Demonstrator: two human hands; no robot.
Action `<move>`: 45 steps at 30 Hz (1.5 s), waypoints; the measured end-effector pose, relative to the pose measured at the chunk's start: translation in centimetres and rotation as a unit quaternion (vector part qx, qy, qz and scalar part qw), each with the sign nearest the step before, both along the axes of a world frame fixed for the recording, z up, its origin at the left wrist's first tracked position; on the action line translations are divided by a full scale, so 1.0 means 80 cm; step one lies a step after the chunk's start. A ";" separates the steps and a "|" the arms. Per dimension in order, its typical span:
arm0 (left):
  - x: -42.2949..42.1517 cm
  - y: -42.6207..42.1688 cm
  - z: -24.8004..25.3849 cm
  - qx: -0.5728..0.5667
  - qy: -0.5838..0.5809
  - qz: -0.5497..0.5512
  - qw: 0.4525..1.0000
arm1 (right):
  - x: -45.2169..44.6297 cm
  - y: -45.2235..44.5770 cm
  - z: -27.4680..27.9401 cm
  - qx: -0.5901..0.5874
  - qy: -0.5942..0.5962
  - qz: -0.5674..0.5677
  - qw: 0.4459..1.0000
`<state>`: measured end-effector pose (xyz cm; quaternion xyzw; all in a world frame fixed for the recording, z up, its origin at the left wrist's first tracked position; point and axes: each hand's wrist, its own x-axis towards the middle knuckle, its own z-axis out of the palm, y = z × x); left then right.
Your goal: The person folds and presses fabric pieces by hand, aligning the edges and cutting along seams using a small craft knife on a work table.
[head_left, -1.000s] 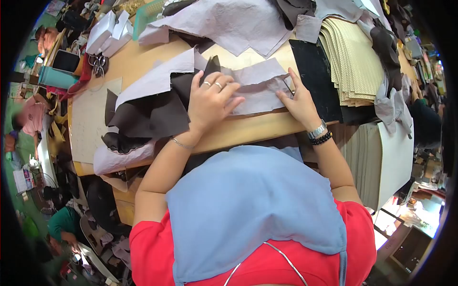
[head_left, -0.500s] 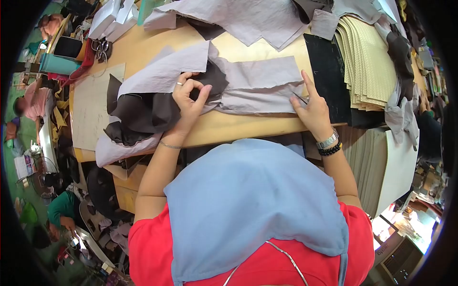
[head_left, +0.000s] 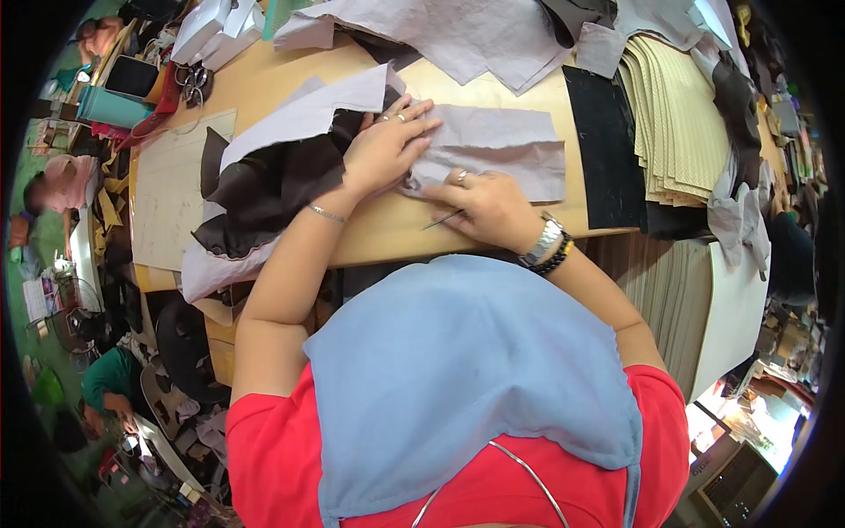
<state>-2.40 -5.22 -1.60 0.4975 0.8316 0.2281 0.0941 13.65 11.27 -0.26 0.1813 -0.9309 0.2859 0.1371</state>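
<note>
A light greyish-mauve fabric strip (head_left: 515, 141) lies on the wooden table with a seam or fold along it. My left hand (head_left: 387, 148) rests flat on the strip's left end, fingers extended. Close by on the right, my right hand (head_left: 493, 207) is closed around a thin, pointed metal tool (head_left: 443, 218), its tip facing left. The fingertips of that hand touch the strip's lower edge; the rest of the tool is hidden in the palm. Beside my left wrist is a bunched dark brown piece of material (head_left: 286, 180), partly covered by a pale fabric panel (head_left: 304, 119).
Yellow textured sheets (head_left: 678, 123) are stacked on the right, beside a black panel (head_left: 603, 150). More pale fabric (head_left: 449, 35) lies along the back. Scissors (head_left: 195, 84) sit at the far left, near a teal box (head_left: 110, 106). Other people work at the left.
My left hand has gone from a pinch to lying flat on the fabric, further right. My right hand has moved left and down from the strip's right end, carrying the pointed tool.
</note>
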 end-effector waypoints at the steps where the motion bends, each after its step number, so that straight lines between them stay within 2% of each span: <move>1: -0.010 0.000 -0.005 0.016 -0.041 0.001 0.999 | -0.001 -0.001 -0.008 0.019 -0.007 0.014 1.000; 3: -0.033 -0.003 -0.014 0.047 -0.129 0.005 0.991 | -0.003 -0.004 -0.021 0.056 -0.027 0.044 0.997; 4: -0.035 -0.006 -0.015 0.119 -0.167 0.008 0.979 | -0.002 -0.004 -0.022 0.042 -0.026 0.046 0.998; 7: -0.035 -0.021 0.001 0.180 -0.336 0.108 0.918 | 0.000 -0.006 -0.022 0.000 -0.026 0.024 0.999; 9: -0.025 -0.035 0.007 0.204 -0.238 0.082 0.946 | 0.001 -0.011 -0.022 -0.033 -0.030 -0.032 0.999; 12: 0.004 -0.058 0.032 0.150 -0.036 0.021 0.988 | 0.000 -0.010 -0.018 -0.023 -0.031 -0.010 0.999; 13: 0.020 -0.061 0.042 0.145 0.092 0.009 0.985 | -0.001 -0.009 -0.016 -0.029 -0.038 -0.007 0.999; 15: 0.038 -0.074 0.028 0.176 0.223 -0.009 0.959 | -0.002 -0.008 -0.014 -0.042 -0.051 -0.003 0.998; 18: 0.079 -0.088 0.023 0.123 0.242 -0.005 0.962 | -0.002 -0.007 -0.016 -0.076 -0.057 0.011 0.995; 21: 0.091 -0.081 0.013 0.095 0.186 0.069 0.975 | -0.001 -0.005 -0.010 -0.100 -0.072 0.007 0.992; 27: 0.078 -0.074 -0.007 0.124 0.197 0.061 0.971 | 0.004 -0.007 0.000 -0.159 -0.116 -0.005 0.980; 33: 0.077 -0.065 0.000 0.096 0.213 0.053 0.971 | -0.008 0.012 -0.009 -0.080 -0.094 -0.106 0.987; 37: 0.072 -0.073 0.007 0.092 0.244 0.037 0.965 | -0.013 0.016 -0.002 -0.033 -0.115 -0.125 0.985; 40: 0.067 -0.094 0.021 0.048 0.262 -0.027 0.964 | -0.014 0.022 -0.004 -0.039 -0.101 -0.118 0.987; 44: 0.070 -0.084 0.032 -0.007 0.239 -0.064 0.969 | -0.006 0.023 -0.002 0.017 -0.095 -0.135 0.986; 45: 0.070 -0.075 0.045 0.001 0.186 -0.068 0.980 | -0.001 0.020 -0.001 0.029 -0.089 -0.143 0.985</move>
